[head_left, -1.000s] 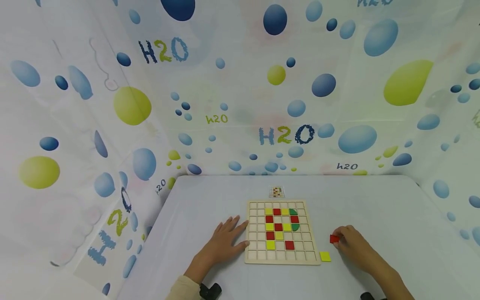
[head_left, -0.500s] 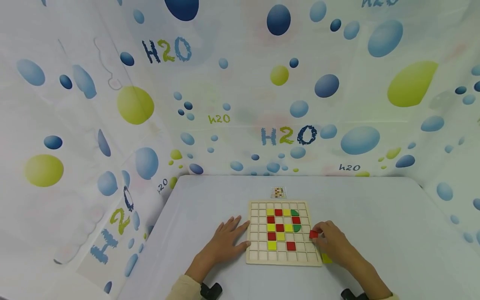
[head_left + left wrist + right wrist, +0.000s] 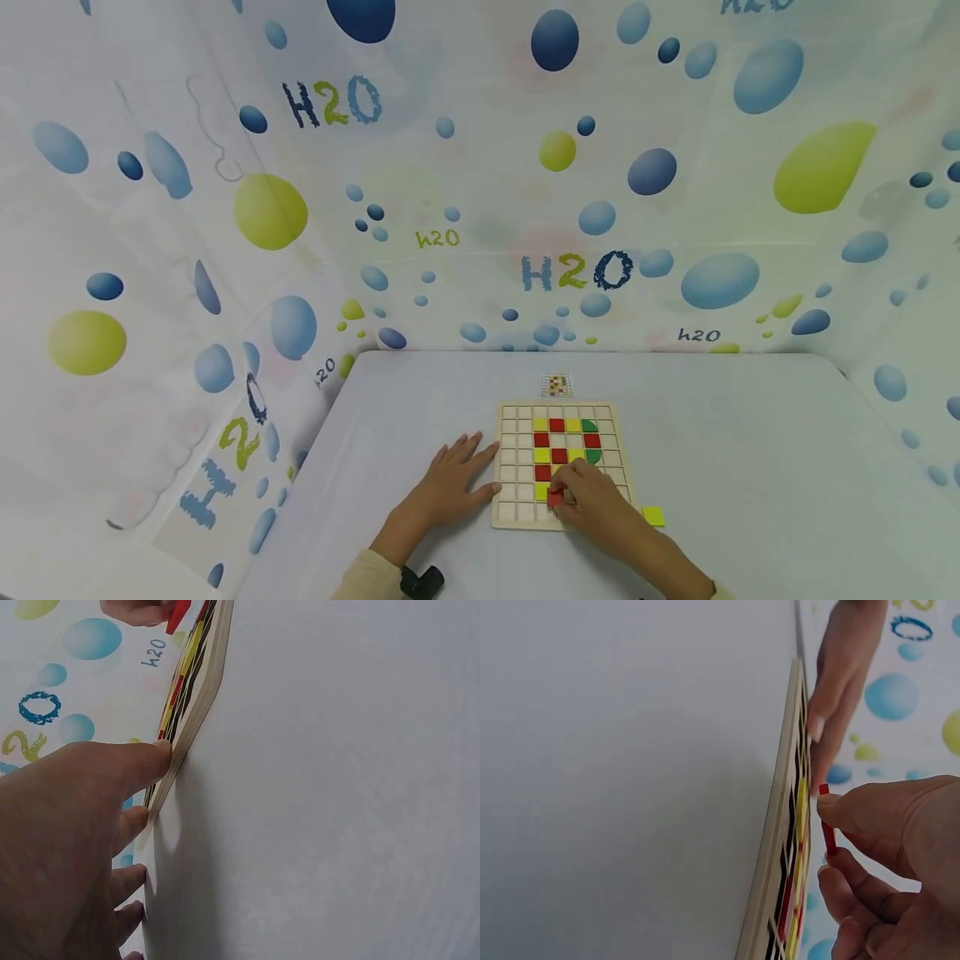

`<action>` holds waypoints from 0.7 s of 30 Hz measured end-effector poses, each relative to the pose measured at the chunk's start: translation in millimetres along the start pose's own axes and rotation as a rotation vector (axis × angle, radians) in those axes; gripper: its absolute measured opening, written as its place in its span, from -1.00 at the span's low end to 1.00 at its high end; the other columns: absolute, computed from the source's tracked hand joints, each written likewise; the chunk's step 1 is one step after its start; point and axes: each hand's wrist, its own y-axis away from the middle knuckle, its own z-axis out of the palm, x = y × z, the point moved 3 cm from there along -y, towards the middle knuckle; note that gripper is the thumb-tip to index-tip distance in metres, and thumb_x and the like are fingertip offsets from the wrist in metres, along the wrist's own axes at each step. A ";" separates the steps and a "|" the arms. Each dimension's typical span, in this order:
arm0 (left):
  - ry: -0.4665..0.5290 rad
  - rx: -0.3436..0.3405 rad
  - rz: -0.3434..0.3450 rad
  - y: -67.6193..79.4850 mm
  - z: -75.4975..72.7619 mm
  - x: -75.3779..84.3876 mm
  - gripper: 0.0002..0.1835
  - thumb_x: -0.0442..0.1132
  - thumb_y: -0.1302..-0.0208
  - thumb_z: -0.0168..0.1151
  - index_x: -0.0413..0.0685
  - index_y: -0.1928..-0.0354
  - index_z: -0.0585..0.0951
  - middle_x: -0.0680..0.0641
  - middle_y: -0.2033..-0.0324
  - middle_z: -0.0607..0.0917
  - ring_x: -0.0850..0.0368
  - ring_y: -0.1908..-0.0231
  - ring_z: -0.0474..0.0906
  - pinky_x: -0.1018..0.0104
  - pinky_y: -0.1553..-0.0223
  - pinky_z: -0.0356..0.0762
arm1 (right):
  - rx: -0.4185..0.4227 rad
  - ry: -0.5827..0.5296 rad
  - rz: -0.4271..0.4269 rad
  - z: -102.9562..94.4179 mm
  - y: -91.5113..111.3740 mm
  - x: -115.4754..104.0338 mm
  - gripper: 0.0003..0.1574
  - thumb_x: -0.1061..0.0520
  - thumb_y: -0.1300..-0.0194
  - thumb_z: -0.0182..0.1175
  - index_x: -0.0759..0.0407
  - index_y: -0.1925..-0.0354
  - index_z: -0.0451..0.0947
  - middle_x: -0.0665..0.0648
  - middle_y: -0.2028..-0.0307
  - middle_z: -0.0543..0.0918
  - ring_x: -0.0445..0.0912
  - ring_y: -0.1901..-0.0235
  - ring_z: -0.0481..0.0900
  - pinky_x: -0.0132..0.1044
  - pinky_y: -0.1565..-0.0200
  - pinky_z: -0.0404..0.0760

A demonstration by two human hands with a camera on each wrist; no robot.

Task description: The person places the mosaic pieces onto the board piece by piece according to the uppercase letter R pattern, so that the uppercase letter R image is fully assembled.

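A wooden grid board [image 3: 517, 510] lies on the table with red and yellow square tiles and green rounded tiles in its cells. My right hand [image 3: 600, 507] is over the board's lower part and pinches a red square tile [image 3: 829, 832] between thumb and fingers. In the right wrist view that tile is tilted just above the board's surface. My left hand [image 3: 450, 485] lies at the board's left edge with fingers spread; its thumb and index fingertip touch the frame. Some cells and tiles under the right hand are hidden.
A loose yellow tile [image 3: 653, 517] lies by the board's lower right corner. Behind the board is a small card [image 3: 557, 385] with a printed coloured grid. A patterned curtain [image 3: 480, 167] stands behind the white table [image 3: 735, 433].
My right hand has carried the red tile leftward from the table on the right to above the board's lower cells. My left hand has stayed at the board's edge.
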 end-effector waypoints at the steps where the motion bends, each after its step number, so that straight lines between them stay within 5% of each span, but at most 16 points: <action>1: -0.003 -0.001 0.000 -0.1 0.1 0.1 -0.24 0.34 -0.48 0.08 0.30 -0.63 0.31 -0.07 -0.64 0.23 -0.17 -0.64 0.07 -0.31 -0.58 0.04 | -0.006 0.019 -0.023 1.9 -0.2 -3.7 -0.73 0.12 -0.29 0.49 -0.10 0.15 0.59 -0.15 0.21 0.52 -0.17 0.15 0.46 -0.19 0.08 0.58; 7: 0.005 -0.006 0.003 -0.5 0.4 0.0 -0.24 0.35 -0.49 0.08 0.31 -0.63 0.30 -0.07 -0.64 0.23 -0.17 -0.64 0.07 -0.31 -0.59 0.03 | -0.045 0.103 -0.080 9.3 0.3 -14.6 -0.75 0.06 -0.25 0.53 -0.15 0.19 0.63 -0.16 0.22 0.55 -0.20 0.21 0.44 -0.22 0.13 0.56; 21: 0.017 0.011 0.009 0.8 0.4 -1.4 -0.23 0.36 -0.49 0.07 0.31 -0.63 0.30 -0.07 -0.64 0.23 -0.17 -0.64 0.06 -0.32 -0.59 0.02 | -0.095 0.091 -0.108 9.1 -1.1 -11.2 -0.77 0.03 -0.29 0.52 -0.15 0.16 0.66 -0.20 0.23 0.55 -0.23 0.23 0.41 -0.25 0.08 0.61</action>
